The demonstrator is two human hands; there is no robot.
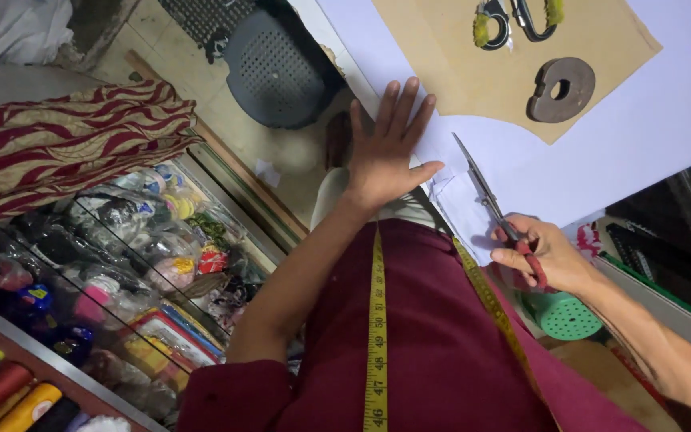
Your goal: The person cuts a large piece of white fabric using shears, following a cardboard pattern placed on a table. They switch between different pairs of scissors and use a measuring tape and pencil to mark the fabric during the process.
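Note:
My left hand (385, 148) lies flat, fingers spread, on the edge of a pale lilac cloth (625, 152) spread over the table. My right hand (545, 256) grips red-handled scissors (485, 192), whose blades point up into the cloth near my left thumb. A brown paper pattern (481, 72) rests on the cloth beyond my left hand. On the pattern sit a round brown weight with a hole (561, 90) and a second pair of scissors with yellow-green padded handles (513, 20). A yellow measuring tape (377, 320) hangs round my neck over my maroon shirt.
To the left stands a glass display case (121, 264) full of packets and thread spools, with red-striped fabric (65, 144) on top. A grey perforated stool (277, 68) stands on the floor beyond it. A green plastic stool (565, 316) sits under my right hand.

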